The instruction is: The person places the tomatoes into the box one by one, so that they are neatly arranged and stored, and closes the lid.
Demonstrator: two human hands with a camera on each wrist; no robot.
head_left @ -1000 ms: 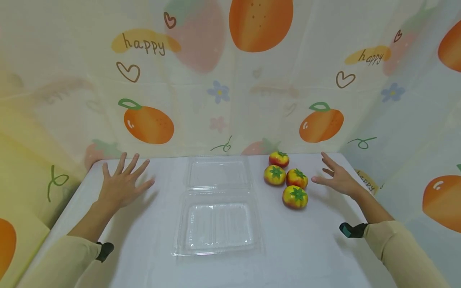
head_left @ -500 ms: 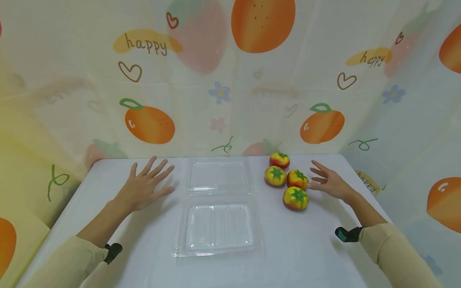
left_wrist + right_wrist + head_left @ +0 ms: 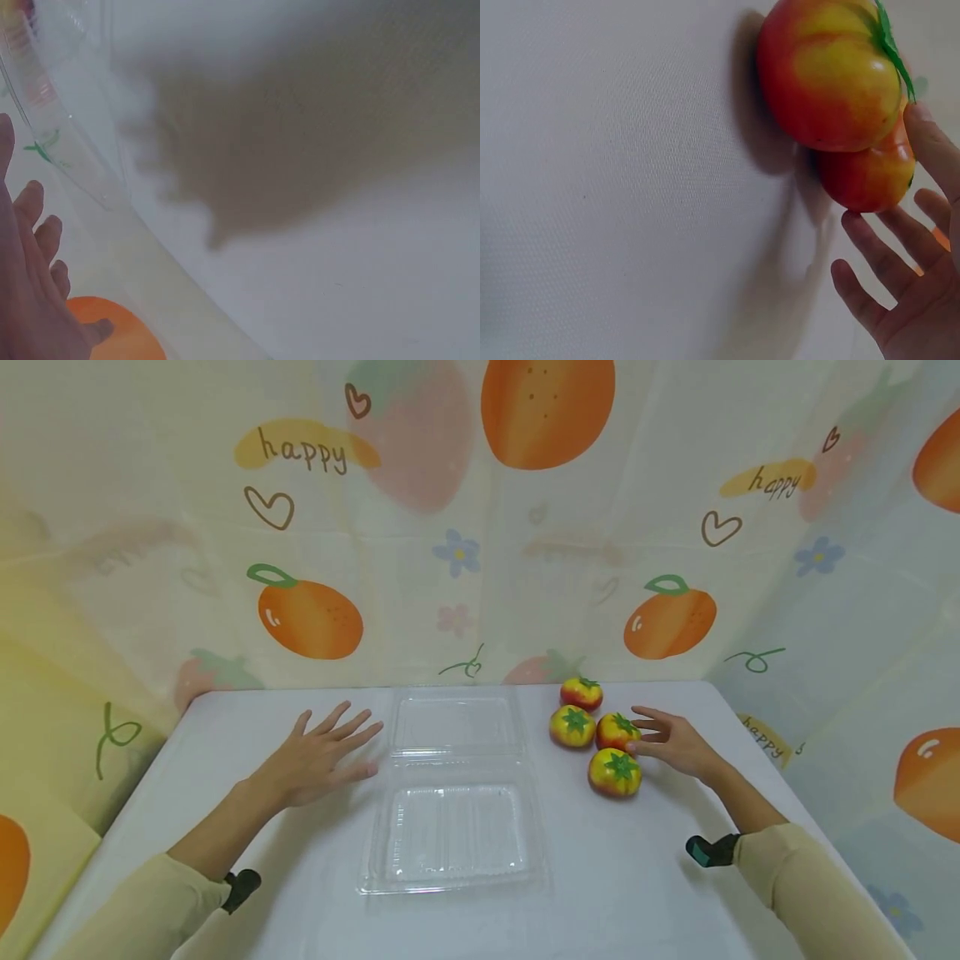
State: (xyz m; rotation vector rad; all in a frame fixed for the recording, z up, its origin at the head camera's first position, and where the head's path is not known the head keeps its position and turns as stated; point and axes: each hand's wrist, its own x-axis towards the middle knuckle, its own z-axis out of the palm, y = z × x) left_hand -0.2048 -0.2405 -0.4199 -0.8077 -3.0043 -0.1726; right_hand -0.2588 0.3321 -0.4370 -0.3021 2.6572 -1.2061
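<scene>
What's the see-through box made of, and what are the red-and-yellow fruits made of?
The box looks like thin, clear, shiny plastic: the white tabletop shows through it and its ridges catch the light. The fruits look smooth and glossy, with bright shine spots. They may be pretend ones of painted plastic or foam, but looks alone can't settle that.

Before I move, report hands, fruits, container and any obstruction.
Left hand spread, holding nothing, left of the opened clear container. Right hand beside the four fruits, no grip, contact unclear. Fruits all outside the container. No obstruction visible.
</scene>
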